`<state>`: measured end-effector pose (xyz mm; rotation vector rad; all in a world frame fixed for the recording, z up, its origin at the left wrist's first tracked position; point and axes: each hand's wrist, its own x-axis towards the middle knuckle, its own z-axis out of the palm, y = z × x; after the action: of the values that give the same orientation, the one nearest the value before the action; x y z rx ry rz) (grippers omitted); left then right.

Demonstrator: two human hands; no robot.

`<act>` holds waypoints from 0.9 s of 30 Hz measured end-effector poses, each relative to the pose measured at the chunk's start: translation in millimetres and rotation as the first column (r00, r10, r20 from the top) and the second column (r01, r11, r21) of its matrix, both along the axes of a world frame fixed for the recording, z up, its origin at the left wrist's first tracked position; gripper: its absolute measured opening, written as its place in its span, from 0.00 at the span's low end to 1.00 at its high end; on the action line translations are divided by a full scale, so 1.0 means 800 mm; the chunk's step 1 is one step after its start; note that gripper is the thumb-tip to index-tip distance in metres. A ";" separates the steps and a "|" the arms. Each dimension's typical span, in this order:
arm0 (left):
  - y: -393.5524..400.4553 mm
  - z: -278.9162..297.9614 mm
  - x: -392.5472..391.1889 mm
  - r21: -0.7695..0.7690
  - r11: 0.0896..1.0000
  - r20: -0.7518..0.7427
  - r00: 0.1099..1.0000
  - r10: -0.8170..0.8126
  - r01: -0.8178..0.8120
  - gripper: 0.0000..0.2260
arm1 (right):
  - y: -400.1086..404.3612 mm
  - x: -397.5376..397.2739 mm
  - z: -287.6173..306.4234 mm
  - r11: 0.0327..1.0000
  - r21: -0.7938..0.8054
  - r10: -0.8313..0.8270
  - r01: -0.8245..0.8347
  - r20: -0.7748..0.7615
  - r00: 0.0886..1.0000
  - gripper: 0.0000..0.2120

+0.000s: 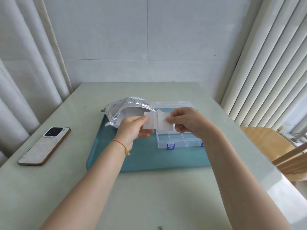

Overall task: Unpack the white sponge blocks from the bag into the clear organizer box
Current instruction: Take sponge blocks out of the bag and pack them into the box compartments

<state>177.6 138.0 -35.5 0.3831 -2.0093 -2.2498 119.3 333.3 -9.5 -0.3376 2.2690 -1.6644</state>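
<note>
**Two sponge blocks in hand above the organizer**

Item 1: white sponge block (pixel 148 122), pinched by thumb and fingers of the left hand (pixel 132 130), held in the air just right of the bag mouth.

Item 2: second white sponge block (pixel 164 121), pinched by the fingertips of the right hand (pixel 187 121), held above the left part of the box. The two blocks sit edge to edge; whether they touch or are joined cannot be told.

Item 3: clear organizer box (pixel 178 138), lid open, blue latches at the near edge, resting on the teal tray (pixel 146 160). Near compartments visible and bare.

Item 4: foil-lined bag (pixel 121 110), mouth open toward the box, lying on the tray's far left corner.

Item 5: phone (pixel 44 146), face down on the table (pixel 149 196), well apart to the left.

Risks, as judged: light pinch grips could let a block slip and land on the tray outside the box; a block may straddle a divider instead of seating in one compartment.

Not determinable: contents left in the bag; far compartments, hidden behind hands and blocks; right latch partly covered by the right forearm.
</note>
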 end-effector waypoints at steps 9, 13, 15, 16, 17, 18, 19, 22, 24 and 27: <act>0.004 -0.017 0.001 0.124 0.992 -0.019 1.000 0.020 -0.018 0.08 | -0.007 0.019 -0.012 0.982 -0.177 -0.060 0.060 0.004 0.998 0.06; 0.009 -0.011 0.005 0.355 0.933 -0.057 0.998 -0.037 0.055 0.13 | -0.028 0.032 -0.011 0.989 -0.109 -0.103 0.097 -0.049 0.994 0.05; 0.009 -0.011 0.005 0.467 0.882 -0.054 0.998 -0.038 0.059 0.12 | -0.035 0.037 -0.010 0.985 -0.103 -0.149 0.141 -0.071 0.986 0.05; 0.009 -0.011 0.005 0.505 0.861 -0.054 0.998 -0.039 0.061 0.12 | -0.039 0.039 -0.010 0.982 -0.104 -0.164 0.156 -0.072 0.984 0.05; 0.009 -0.011 0.006 0.537 0.841 -0.054 0.998 -0.042 0.064 0.12 | -0.042 0.041 -0.010 0.981 -0.104 -0.172 0.165 -0.070 0.982 0.05; 0.010 -0.010 0.007 0.562 0.825 -0.055 0.997 -0.046 0.069 0.13 | -0.045 0.043 -0.010 0.981 -0.102 -0.175 0.168 -0.071 0.982 0.05; 0.010 -0.011 0.007 0.570 0.818 -0.059 0.997 -0.051 0.075 0.13 | -0.048 0.045 -0.010 0.981 -0.096 -0.175 0.168 -0.074 0.982 0.05; 0.012 -0.011 0.008 0.554 0.828 -0.073 0.996 -0.054 0.085 0.14 | -0.053 0.049 -0.010 0.985 -0.060 -0.168 0.163 -0.096 0.981 0.05; 0.013 -0.014 0.006 0.527 0.847 -0.071 0.997 -0.041 0.072 0.14 | -0.054 0.051 -0.010 0.987 -0.025 -0.162 0.160 -0.113 0.980 0.06; 0.014 -0.016 0.004 0.479 0.877 -0.062 0.998 -0.012 0.040 0.11 | -0.056 0.053 -0.011 0.990 0.008 -0.138 0.140 -0.130 0.982 0.09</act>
<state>181.1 149.2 -48.4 0.3229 -1.4104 -2.7289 161.3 288.9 -18.7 -0.2971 2.4514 -1.7360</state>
